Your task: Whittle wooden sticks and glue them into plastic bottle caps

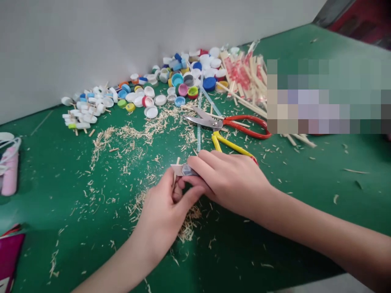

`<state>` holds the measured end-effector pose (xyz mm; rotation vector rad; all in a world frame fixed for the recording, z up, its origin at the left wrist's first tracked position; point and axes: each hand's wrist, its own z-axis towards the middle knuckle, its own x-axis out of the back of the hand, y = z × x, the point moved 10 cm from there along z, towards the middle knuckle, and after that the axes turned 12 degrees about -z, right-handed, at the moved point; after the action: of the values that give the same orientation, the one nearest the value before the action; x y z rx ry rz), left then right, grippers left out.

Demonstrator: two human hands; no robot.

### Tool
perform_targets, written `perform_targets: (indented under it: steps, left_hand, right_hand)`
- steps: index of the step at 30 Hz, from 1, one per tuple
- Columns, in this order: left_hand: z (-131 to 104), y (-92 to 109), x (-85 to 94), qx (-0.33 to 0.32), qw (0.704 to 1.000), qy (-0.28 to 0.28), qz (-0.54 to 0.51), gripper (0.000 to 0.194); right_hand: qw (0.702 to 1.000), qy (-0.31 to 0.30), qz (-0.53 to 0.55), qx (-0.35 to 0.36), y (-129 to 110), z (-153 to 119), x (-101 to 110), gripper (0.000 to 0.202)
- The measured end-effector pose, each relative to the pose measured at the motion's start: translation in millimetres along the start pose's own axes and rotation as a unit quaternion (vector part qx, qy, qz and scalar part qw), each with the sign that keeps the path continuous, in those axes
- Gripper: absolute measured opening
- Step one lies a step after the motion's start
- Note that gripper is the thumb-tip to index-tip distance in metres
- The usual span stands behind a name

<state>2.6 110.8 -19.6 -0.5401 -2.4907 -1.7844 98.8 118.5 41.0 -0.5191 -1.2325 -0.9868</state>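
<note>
My left hand point(161, 207) is closed around a thin wooden stick point(178, 161), whose tip pokes up above the fingers. In my right hand point(229, 179) is a utility knife point(188, 170), its blade lying against the stick. Both hands meet low over the green table, and my left thumb reaches close to the right hand's fingers. Wood shavings point(189, 228) lie scattered beneath and around them. Just beyond the right hand are pliers with yellow handles point(233, 144), partly covered by it, and scissors with red handles point(249, 125).
Many coloured bottle caps point(179, 79) are heaped along the wall. White caps with short sticks point(87, 108) sit at the left of the heap. Wrapped chopsticks point(244, 75) lie at the back right. A pink glue gun-like object point(10, 173) and a magenta packet point(10, 256) edge the left side.
</note>
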Motion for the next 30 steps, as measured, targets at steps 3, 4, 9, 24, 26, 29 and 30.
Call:
perform_targets:
  steps: [3, 4, 9, 24, 26, 29, 30]
  left_hand:
    - [2, 6, 4.2, -0.005, 1.000, 0.024, 0.005, 0.033]
    - [2, 7, 5.5, -0.005, 0.999, 0.030, 0.010, 0.033]
    - [6, 11, 5.8, -0.014, 0.999, 0.028, 0.016, 0.030]
    - [22, -7, 4.8, 0.023, 0.994, 0.021, -0.106, 0.045]
    - [22, -9, 5.0, 0.043, 0.988, 0.014, -0.148, 0.043]
    - [24, -5, 10.6, 0.042, 0.977, 0.011, -0.207, 0.039]
    - [25, -4, 12.8, 0.040, 0.973, 0.010, -0.228, 0.037]
  right_hand:
    - [0.995, -0.068, -0.026, -0.064, 1, 0, -8, 0.030]
    - [0.991, -0.094, -0.036, -0.085, 1, 0, -11, 0.027]
    - [0.979, -0.154, -0.077, -0.114, -1, 0, -16, 0.013]
    - [0.964, -0.141, -0.156, -0.161, 22, 35, -12, 0.041]
    - [0.962, -0.165, -0.149, -0.157, 28, 37, -9, 0.044]
    - [0.959, -0.220, -0.141, -0.110, 27, 38, -12, 0.041]
    - [0.961, -0.222, -0.142, -0.079, 23, 39, -12, 0.039]
